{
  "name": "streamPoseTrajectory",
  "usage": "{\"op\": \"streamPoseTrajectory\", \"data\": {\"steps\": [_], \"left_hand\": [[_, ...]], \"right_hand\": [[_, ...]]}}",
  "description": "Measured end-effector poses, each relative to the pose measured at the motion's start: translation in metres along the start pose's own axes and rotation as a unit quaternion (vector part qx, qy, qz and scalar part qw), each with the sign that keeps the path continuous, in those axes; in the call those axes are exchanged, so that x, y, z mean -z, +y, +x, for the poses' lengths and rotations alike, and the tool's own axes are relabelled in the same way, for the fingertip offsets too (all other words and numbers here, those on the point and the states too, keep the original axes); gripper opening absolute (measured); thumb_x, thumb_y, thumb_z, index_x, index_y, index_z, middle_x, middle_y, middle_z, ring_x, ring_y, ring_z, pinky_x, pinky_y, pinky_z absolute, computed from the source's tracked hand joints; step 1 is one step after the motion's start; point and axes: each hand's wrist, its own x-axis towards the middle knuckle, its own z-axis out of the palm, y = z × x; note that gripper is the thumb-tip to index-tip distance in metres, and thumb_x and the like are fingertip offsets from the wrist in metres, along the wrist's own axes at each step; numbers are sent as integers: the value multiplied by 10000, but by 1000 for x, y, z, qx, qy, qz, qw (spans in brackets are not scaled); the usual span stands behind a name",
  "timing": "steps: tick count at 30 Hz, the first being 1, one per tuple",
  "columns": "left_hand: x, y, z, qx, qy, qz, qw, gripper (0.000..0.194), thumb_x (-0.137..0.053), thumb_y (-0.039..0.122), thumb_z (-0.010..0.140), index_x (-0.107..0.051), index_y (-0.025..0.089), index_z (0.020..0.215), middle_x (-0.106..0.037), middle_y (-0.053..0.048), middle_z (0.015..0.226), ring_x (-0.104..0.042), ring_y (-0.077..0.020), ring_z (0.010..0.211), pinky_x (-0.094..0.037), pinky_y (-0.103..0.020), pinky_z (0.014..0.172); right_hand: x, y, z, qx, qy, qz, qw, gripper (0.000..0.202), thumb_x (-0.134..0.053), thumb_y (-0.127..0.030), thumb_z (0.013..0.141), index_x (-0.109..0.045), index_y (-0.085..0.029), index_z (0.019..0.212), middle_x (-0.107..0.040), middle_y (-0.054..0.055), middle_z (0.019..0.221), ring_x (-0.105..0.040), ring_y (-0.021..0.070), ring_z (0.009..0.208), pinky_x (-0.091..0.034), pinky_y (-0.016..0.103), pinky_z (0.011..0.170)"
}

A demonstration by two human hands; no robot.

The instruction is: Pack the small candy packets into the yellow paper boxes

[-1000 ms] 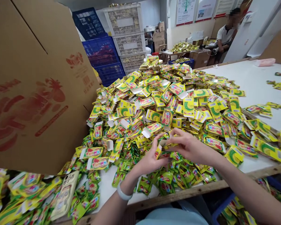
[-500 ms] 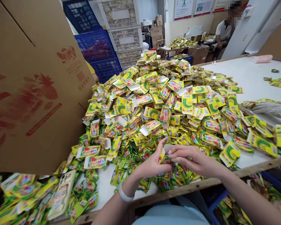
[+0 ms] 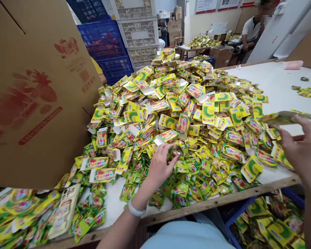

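My left hand (image 3: 159,166) reaches into a mound of small green and yellow fruit-print sachets (image 3: 181,188). Its fingers curve over the sachets, thumb apart, at the foot of the box heap. Far to the right, my right hand (image 3: 300,141) is blurred, with thumb and fingers spread. At its fingertips is a smeared yellowish flat box (image 3: 280,117); whether they touch it is unclear. Behind both hands rises a large heap of small yellow candy boxes (image 3: 207,112), some with white flaps standing up.
A big brown carton (image 3: 36,103) blocks the left side. A phone (image 3: 64,211) lies among sachets at the front left. Below the wooden table edge (image 3: 217,197) stands a blue crate (image 3: 229,224) of boxes. Stacked crates (image 3: 142,34) and a seated person (image 3: 251,31) are behind.
My hands have parted from the small open box they worked on together. The right swung far right; the left moved slightly left and up onto the sachets. A grey glove at right is gone from view.
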Motion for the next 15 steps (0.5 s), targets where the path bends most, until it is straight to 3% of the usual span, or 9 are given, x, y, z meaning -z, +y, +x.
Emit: {"op": "streamPoseTrajectory", "data": {"steps": [2,4,6,8,11,13,15], "left_hand": [[-4,-10,9,-11,-23,103,994,462,-678,353,866,-551,192,1281,-592,-141,1211,-533,-325,1191,-417,-509,1038],[-11,-13,16,-24,-67,162,984,400,-711,302,838,-594,184,1201,-611,-130,1143,-552,-331,1138,-445,-510,987],[-15,-12,20,-28,-90,166,982,224,-664,210,858,-629,183,1078,-630,-113,1081,-582,-309,1076,-473,-483,942],[-14,-11,20,-15,-70,107,992,146,-598,170,890,-625,185,1033,-643,-105,1073,-611,-277,1034,-492,-445,918],[-8,-13,18,51,4,-78,996,230,-558,236,928,-585,193,1153,-674,-98,1114,-650,-237,1032,-512,-385,911],[-4,-15,17,109,36,-204,972,286,-573,313,918,-597,182,1172,-703,-100,1109,-671,-232,1022,-525,-364,900],[-3,-17,17,154,51,-277,947,297,-598,375,888,-664,155,1077,-730,-107,1057,-688,-239,972,-536,-360,877]], "right_hand": [[-14,-7,-2,40,-48,4,998,471,-567,-452,943,-546,-274,1379,-688,159,1145,-662,280,835,-427,405,722],[-39,-34,-17,115,-118,95,982,344,-552,-451,950,-631,-262,1227,-710,118,1064,-646,234,715,-468,376,703],[-69,-66,-38,167,-189,134,958,330,-560,-449,943,-640,-231,1176,-693,121,1066,-654,287,936,-500,399,810],[-97,-92,-53,162,-223,113,955,382,-577,-471,920,-632,-194,1177,-655,156,1086,-605,333,1052,-512,442,830],[-124,-109,-62,128,-245,117,954,331,-602,-467,894,-657,-177,1043,-627,173,1058,-581,345,1027,-522,475,799],[-126,-113,-62,109,-236,191,947,243,-595,-438,902,-652,-201,890,-642,145,1005,-588,314,984,-515,470,820],[-117,-116,-60,41,-211,302,929,248,-602,-439,903,-618,-218,791,-654,87,854,-603,247,820,-520,404,744]]}}
